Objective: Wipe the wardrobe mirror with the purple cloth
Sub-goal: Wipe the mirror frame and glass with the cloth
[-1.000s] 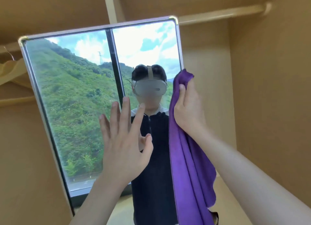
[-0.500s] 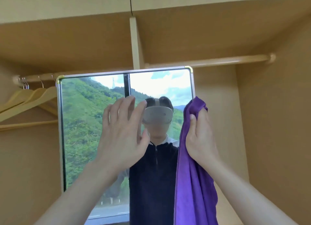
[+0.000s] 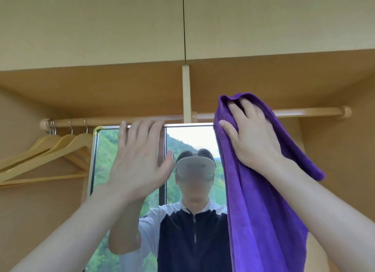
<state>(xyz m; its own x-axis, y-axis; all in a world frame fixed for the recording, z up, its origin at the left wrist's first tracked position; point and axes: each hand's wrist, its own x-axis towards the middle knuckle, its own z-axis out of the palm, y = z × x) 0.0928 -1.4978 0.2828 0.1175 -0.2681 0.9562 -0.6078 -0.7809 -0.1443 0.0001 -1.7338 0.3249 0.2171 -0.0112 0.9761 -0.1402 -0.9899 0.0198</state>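
The wardrobe mirror point(image 3: 105, 149) stands upright inside the wardrobe, its silver frame topped by a gold corner. It reflects a person wearing a headset and a green hillside. My left hand point(image 3: 140, 162) is flat and spread, fingertips at the mirror's top edge. My right hand point(image 3: 251, 137) holds the purple cloth point(image 3: 259, 221) at the mirror's top right corner, which the cloth hides. My fingertips are tucked under its top fold. The cloth hangs down over the mirror's right side and drapes past my wrist.
A wooden hanging rail point(image 3: 304, 112) runs across just above the mirror, held by a central post point(image 3: 186, 93). Wooden hangers point(image 3: 50, 149) hang at the left end. Wardrobe walls close in on both sides, and cupboard doors point(image 3: 121, 28) sit above.
Both hands have moved up the mirror, from the middle of the glass to its top edge. The cloth rose with my right hand, and the view tilted upward.
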